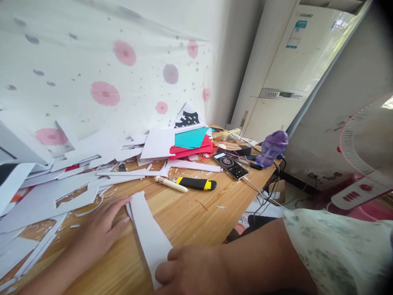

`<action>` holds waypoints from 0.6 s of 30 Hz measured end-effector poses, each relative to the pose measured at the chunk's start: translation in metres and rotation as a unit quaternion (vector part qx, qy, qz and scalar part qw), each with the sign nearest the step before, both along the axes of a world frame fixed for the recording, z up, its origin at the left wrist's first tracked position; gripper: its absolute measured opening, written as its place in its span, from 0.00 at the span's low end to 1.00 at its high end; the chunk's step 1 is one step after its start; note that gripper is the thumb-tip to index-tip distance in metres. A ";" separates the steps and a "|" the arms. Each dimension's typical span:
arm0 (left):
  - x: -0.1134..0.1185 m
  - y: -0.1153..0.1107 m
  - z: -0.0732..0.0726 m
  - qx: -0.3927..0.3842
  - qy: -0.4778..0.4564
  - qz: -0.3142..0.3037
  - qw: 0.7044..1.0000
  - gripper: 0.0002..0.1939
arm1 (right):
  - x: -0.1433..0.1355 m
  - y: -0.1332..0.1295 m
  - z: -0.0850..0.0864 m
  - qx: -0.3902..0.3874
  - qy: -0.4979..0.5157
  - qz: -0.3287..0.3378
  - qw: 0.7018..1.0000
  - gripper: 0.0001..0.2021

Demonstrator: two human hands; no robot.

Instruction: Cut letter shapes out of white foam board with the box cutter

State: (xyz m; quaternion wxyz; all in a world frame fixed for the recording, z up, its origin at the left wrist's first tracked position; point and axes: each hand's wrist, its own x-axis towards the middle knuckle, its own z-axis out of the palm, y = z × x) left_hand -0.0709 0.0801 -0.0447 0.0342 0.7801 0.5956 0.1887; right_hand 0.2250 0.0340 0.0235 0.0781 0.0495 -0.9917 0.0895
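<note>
A folded strip of white paper [149,225] lies slantwise on the wooden table in front of me. My left hand [102,227] is at its far end, fingers stretched out and thumb apart, with the fingertips touching the strip's left edge. At the near end, the curled fingers of my right hand [190,268] are closed on the paper and cover part of it. Just beyond the strip lie a thick white pen [171,184] and a black and yellow utility knife [196,183], side by side.
Cut white paper sheets [76,192] and scraps cover the table's left side. Teal card [190,137] and red card [193,152] are piled at the back. A phone [231,164] with a cable and a purple bottle [272,149] stand near the right edge. A pink fan [362,192] is beyond.
</note>
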 end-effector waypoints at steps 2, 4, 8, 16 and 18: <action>-0.001 0.000 -0.001 -0.008 -0.012 0.004 1.000 0.23 | -0.002 0.000 0.001 -0.009 -0.008 -0.004 1.000 0.15; 0.001 -0.001 0.001 -0.016 -0.025 0.011 1.000 0.23 | -0.002 0.000 0.003 -0.009 -0.024 -0.003 1.000 0.13; 0.006 -0.005 0.005 -0.025 -0.040 0.000 0.999 0.22 | 0.001 -0.001 0.003 -0.010 -0.033 0.005 0.999 0.11; 0.005 -0.002 0.002 -0.010 -0.020 0.002 1.000 0.24 | 0.003 0.003 -0.024 0.024 0.014 -0.010 1.000 0.09; 0.005 -0.002 0.003 -0.002 -0.017 0.000 1.000 0.24 | 0.002 0.003 -0.027 0.036 0.011 -0.018 0.999 0.12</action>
